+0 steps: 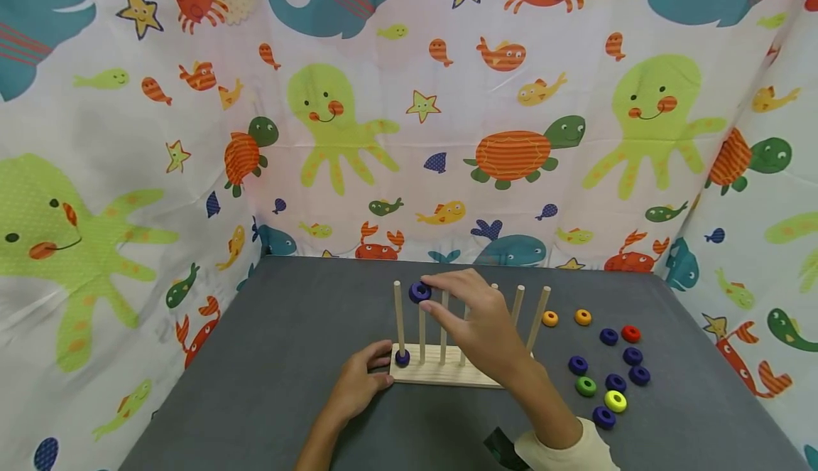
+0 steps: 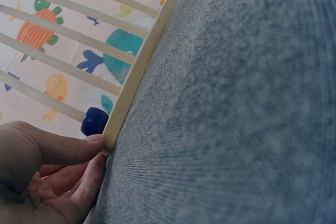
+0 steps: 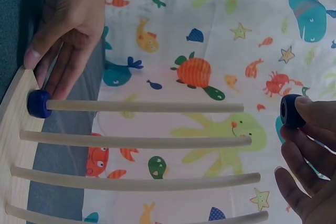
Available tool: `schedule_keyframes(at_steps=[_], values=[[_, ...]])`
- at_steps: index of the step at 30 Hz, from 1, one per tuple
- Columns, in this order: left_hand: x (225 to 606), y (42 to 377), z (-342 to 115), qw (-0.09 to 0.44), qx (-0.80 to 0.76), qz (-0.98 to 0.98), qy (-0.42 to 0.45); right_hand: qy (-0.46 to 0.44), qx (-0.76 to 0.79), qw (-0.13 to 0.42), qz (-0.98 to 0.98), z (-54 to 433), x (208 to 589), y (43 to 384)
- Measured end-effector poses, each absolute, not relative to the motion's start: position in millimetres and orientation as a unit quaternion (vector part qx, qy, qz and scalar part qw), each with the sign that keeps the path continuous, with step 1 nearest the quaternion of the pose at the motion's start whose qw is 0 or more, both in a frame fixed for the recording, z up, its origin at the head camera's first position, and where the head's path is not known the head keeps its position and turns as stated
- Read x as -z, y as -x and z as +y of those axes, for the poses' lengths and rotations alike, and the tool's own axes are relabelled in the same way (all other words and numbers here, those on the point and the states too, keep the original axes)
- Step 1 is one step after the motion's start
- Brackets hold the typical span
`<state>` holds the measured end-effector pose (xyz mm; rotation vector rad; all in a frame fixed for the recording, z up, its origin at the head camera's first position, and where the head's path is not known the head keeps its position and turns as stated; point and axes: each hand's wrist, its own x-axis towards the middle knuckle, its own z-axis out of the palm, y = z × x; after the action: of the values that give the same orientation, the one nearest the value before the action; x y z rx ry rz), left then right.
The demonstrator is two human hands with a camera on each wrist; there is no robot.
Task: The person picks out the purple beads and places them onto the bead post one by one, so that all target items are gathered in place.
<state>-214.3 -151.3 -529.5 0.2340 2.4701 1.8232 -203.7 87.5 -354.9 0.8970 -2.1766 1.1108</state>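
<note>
A wooden pegboard (image 1: 441, 375) with a row of upright pegs stands on the table. One dark blue ring (image 2: 94, 121) sits at the bottom of its leftmost peg (image 1: 399, 315). At the board's left end, my left hand (image 1: 358, 384) grips the base's corner between thumb and fingers. My right hand (image 1: 481, 318) pinches a second dark blue ring (image 3: 294, 114) between thumb and fingertips. In the right wrist view that ring is just beyond the tip of the leftmost peg, apart from it. The right hand and forearm hide part of the pegs and base in the head view.
Right of the board lie several loose rings: dark blue ones (image 1: 578, 365), a red ring (image 1: 630, 333), a green ring (image 1: 585, 386), a yellow ring (image 1: 615, 401) and two orange ones (image 1: 582, 317). A curtain (image 1: 396, 229) printed with sea animals hangs behind the grey table (image 1: 268, 386).
</note>
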Motion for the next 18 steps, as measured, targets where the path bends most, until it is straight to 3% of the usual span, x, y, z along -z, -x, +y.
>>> schedule_keyframes(at_steps=[18], values=[[526,212,-151,0.034,-0.588,0.804,-0.077,-0.301,-0.387,0.241,-0.837,64,358,213]])
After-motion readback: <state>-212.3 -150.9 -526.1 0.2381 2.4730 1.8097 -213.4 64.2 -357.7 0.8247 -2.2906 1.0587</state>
